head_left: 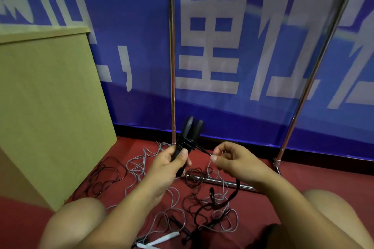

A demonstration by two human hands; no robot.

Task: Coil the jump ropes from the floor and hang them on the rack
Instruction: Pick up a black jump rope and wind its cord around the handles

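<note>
Jump rope [187, 143], black, held upright before rack [172, 66]; two handles side by side, cord wound in several turns round them; left hand [172, 162] grips handles below turns, fingers and thumb curled round; right hand [226, 157] pinches loose cord end between thumb and forefinger, cord taut to wraps; other ropes [141, 166], grey and black, tangled on red floor [313, 176] between knees; white handles [162, 237] near bottom; cardboard box [50, 107] at left.
</note>
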